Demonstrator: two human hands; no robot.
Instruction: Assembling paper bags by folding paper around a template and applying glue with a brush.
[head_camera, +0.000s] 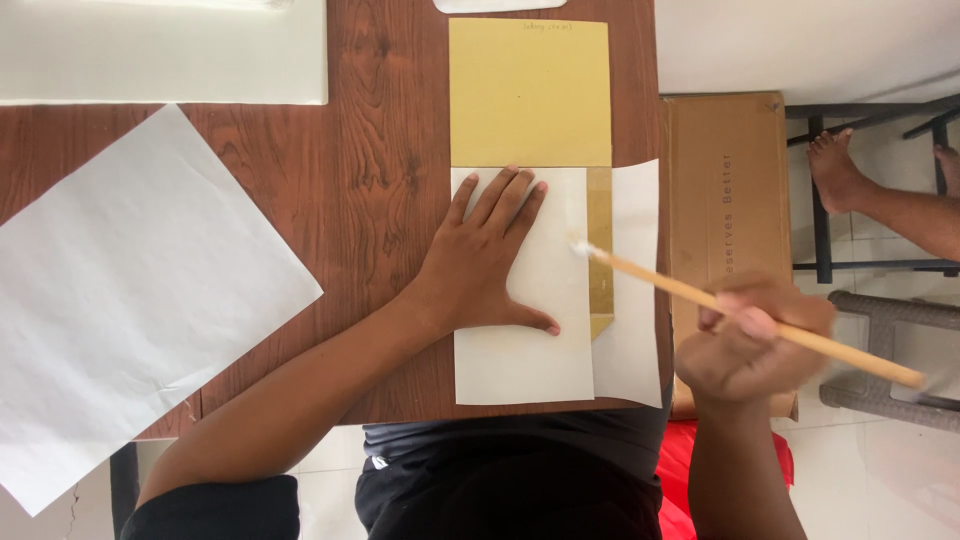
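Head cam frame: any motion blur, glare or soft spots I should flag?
Head view: the right hand and its wooden brush are smeared by motion blur; the left hand, flat on the cream sheet, is sharp. Light is even and soft, shadows faint. The white paper at top left is nearly blown out. The wood-grain table shows crisp detail.

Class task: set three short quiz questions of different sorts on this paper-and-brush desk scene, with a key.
1. True or false: the left hand lies flat on the cream sheet.
2. What does the right hand hold? A) scissors B) brush C) ruler
3. Which paper strip does the brush tip touch or hover over?

Key
1. True.
2. B.
3. The gold strip, at the cream sheet's right edge, below the yellow card.
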